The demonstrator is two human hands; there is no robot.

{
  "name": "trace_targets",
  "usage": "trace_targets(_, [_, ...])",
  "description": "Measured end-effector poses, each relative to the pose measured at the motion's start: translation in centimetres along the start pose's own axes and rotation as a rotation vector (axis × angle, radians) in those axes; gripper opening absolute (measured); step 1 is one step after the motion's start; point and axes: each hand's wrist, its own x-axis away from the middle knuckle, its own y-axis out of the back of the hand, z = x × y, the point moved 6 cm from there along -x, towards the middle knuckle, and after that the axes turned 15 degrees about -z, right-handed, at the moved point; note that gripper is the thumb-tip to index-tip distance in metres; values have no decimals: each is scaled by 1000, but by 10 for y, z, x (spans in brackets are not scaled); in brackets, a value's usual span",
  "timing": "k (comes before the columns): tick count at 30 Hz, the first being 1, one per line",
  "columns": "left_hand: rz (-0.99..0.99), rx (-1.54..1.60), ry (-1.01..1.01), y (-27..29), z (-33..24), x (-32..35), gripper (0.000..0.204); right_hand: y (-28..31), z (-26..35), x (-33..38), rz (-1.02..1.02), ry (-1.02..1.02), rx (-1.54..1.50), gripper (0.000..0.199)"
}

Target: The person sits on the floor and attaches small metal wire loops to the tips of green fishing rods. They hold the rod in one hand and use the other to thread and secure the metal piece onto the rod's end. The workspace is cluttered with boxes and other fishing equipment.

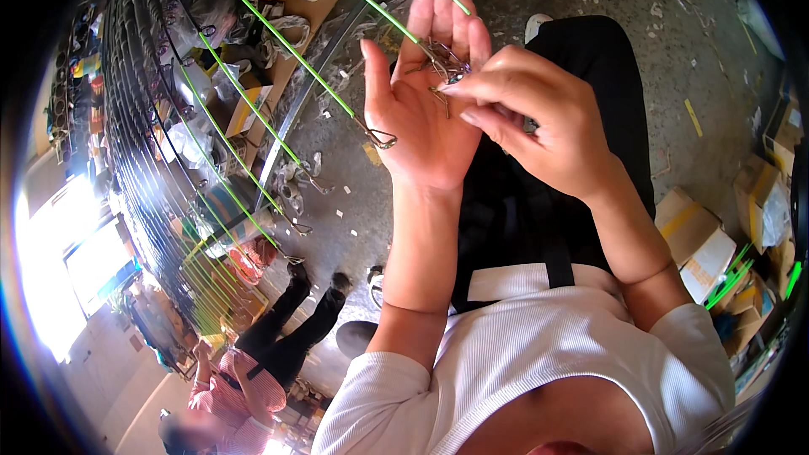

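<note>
My left hand [425,109] is raised palm-up with its fingers loosely spread, and a small pile of thin metal wire hooks [438,63] lies across its fingers and palm. My right hand [535,122] reaches over from the right, its thumb and forefinger pinched on one of the hooks at the pile. Just left of my left hand, green cords [320,76] stretch diagonally, each ending in a metal hook [379,139].
A rack of dark coiled cords [139,101] fills the left side. Cardboard boxes [699,240] stand on the concrete floor at the right and others at the top left. Another person in a pink striped top [240,388] stands at the lower left.
</note>
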Motion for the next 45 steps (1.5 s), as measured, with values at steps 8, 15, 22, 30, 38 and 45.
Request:
trace_targets(8, [-82, -228, -6, 11, 18, 8, 57, -4, 4, 9, 124, 176, 265, 14])
trace_targets(15, [-130, -37, 63, 16, 20, -3, 35, 7, 1, 7, -40, -73, -207, 13])
trace_targets(22, [21, -89, 93, -20, 21, -25, 31, 12, -10, -4, -128, -349, -586, 20])
trace_targets(30, [286, 37, 39, -52, 18, -38, 24, 16, -6, -12, -165, -291, -584, 9])
trace_targets(38, [359, 74, 76, -56, 21, -39, 20, 13, -3, -16, -202, -40, -513, 17])
trace_targets(45, [345, 124, 107, -56, 24, -38, 22, 13, -5, -17, -243, -37, -465, 17])
